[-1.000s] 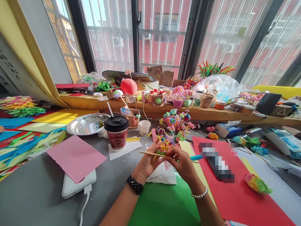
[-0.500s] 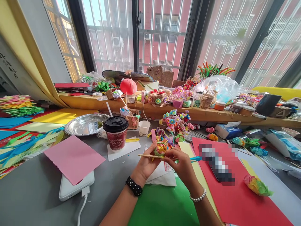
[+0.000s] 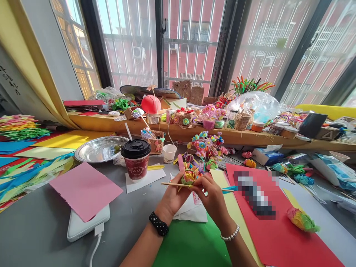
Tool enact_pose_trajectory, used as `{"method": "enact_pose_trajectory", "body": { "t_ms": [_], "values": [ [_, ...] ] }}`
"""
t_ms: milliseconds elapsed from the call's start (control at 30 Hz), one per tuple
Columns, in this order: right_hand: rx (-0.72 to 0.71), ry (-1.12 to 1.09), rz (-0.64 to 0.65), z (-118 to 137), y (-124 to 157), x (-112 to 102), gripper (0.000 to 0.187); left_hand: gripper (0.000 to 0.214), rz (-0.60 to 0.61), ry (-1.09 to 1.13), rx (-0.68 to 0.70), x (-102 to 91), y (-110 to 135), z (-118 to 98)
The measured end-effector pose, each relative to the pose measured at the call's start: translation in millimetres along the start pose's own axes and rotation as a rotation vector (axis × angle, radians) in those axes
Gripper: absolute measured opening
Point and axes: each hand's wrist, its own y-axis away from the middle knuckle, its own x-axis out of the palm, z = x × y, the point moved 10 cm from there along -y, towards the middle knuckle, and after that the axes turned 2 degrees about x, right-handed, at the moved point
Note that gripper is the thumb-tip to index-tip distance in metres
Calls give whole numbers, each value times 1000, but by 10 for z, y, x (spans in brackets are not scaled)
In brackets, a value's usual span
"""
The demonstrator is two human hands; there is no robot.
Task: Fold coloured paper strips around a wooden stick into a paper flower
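Note:
My left hand point(image 3: 174, 196) is closed around a paper flower point(image 3: 189, 177) with yellow, orange and green petals. From the other side, the fingers of my right hand point(image 3: 209, 191) pinch at the flower's lower right edge. A thin wooden stick point(image 3: 170, 184) lies across in front of the flower, and its middle is covered by my right fingers. Both hands are raised over a white tissue point(image 3: 191, 214) and a green sheet point(image 3: 191, 244). Exactly what the right fingertips press on is hidden.
A lidded drink cup point(image 3: 136, 163) with a straw stands left of my hands, near a metal plate point(image 3: 83, 152). Pink paper point(image 3: 86, 189) covers part of a white power bank point(image 3: 75, 230). At right, another paper flower point(image 3: 302, 219) rests by red paper point(image 3: 267, 237).
My hands keep nearly the same pose around the flower and stick. The whole view has shifted slightly, and my right wrist sits a little further left.

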Motion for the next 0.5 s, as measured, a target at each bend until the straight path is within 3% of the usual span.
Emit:
{"method": "enact_pose_trajectory", "body": {
  "t_ms": [300, 500],
  "values": [
    [-48, 67, -8, 35, 23, 29, 10, 18, 88, -30, -35, 44, -14, 41],
    [-79, 103, -3, 54, 23, 30, 13, 14, 62, -72, -30, 5, -20, 41]
  ]
}}
